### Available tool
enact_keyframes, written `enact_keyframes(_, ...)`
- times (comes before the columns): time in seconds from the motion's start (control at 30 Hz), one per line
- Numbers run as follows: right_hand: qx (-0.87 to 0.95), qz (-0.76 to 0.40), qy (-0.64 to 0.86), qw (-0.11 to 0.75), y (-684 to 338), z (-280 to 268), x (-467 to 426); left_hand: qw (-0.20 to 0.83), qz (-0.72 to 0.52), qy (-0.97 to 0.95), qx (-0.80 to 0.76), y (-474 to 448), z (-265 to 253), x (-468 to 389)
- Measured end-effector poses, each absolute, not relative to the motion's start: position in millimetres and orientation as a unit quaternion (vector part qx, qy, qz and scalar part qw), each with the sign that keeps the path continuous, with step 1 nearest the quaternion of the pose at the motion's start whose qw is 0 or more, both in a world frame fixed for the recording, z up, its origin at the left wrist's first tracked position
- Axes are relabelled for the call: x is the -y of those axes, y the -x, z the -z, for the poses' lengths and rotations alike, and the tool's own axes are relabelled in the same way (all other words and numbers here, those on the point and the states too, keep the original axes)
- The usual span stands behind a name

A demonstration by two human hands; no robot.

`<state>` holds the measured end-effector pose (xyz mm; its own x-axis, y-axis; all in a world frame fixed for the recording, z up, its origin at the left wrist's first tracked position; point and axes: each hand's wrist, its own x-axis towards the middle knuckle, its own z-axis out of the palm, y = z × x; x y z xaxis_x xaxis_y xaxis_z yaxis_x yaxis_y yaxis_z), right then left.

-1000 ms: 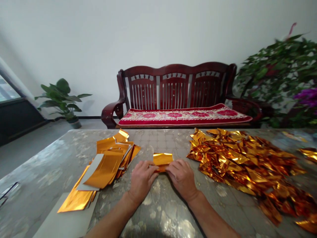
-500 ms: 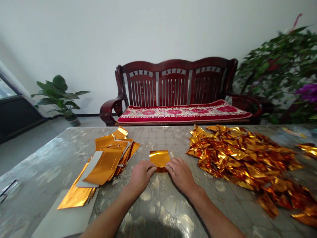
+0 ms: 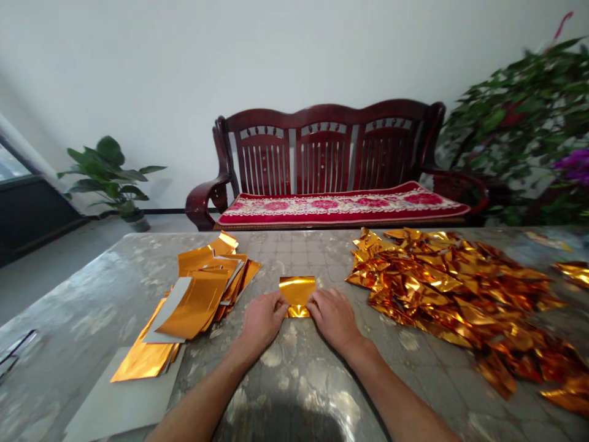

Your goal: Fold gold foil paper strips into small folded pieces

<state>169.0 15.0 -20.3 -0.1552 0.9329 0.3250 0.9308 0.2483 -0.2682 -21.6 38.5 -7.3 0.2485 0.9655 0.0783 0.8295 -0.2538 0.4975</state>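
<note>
A small sheet of gold foil paper (image 3: 298, 294) lies on the table in front of me, its near edge bent up and catching the light. My left hand (image 3: 265, 316) pinches its left near corner between thumb and fingers. At the right near corner, my right hand (image 3: 332, 316) grips the same sheet in a pinch. Left of my hands is a loose stack of flat gold foil paper (image 3: 196, 304), some sheets showing a pale grey back. To the right spreads a large heap of folded gold foil pieces (image 3: 442, 288).
Under the stack lies a grey sheet (image 3: 124, 399) on the patterned table (image 3: 257, 393). A dark thin-framed object, perhaps glasses (image 3: 18, 350), rests at the left edge. Clear plastic (image 3: 534, 242) sits at the back right. Beyond stand a wooden bench (image 3: 322, 147) and plants (image 3: 110, 175).
The near edge of the gold sheet has turned from dark to bright as it is bent up between my fingers. My hands stay at the same corners. The view has shifted slightly.
</note>
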Motion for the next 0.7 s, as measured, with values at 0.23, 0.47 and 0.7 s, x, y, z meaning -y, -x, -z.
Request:
enact_keyframes(0.23,0.760,0.008,0.619,0.201,-166,18,-14,0.139,-0.161,-0.779,-0.589,20,7,-36)
enact_keyframes(0.47,0.756,0.013,0.625,0.194,-166,19,-14,0.053,-0.181,-0.818,-0.543,18,8,-30)
enact_keyframes(0.7,0.712,0.070,0.674,0.186,-147,17,-6,0.003,-0.152,-0.888,-0.434,15,17,-20)
